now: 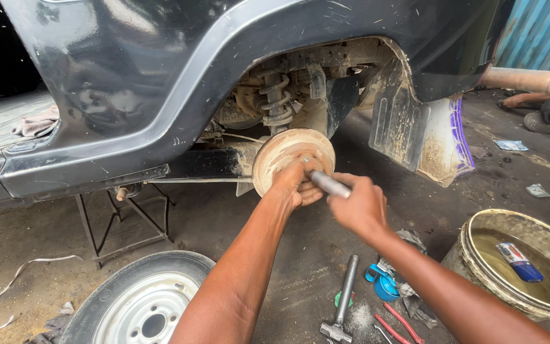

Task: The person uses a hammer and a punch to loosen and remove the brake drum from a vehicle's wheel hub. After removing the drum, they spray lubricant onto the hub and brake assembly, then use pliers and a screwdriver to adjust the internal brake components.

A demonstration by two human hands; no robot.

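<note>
A rusty round brake drum (283,151) sits on the axle inside the wheel arch of a dark car (148,70). My left hand (296,183) rests against the drum's lower front face, fingers curled by the hub. My right hand (359,207) grips a grey metal bar (326,183) whose far end points at the drum's centre, just past my left fingers. The wheel is off the hub.
A metal stand (128,220) props the car body. The removed wheel (138,302) lies at lower left. A hammer (342,299), red-handled pliers (396,328), a blue cap (383,283) and rags lie on the ground. A dirty bucket (529,306) of liquid stands right. A mudflap (415,127) hangs behind.
</note>
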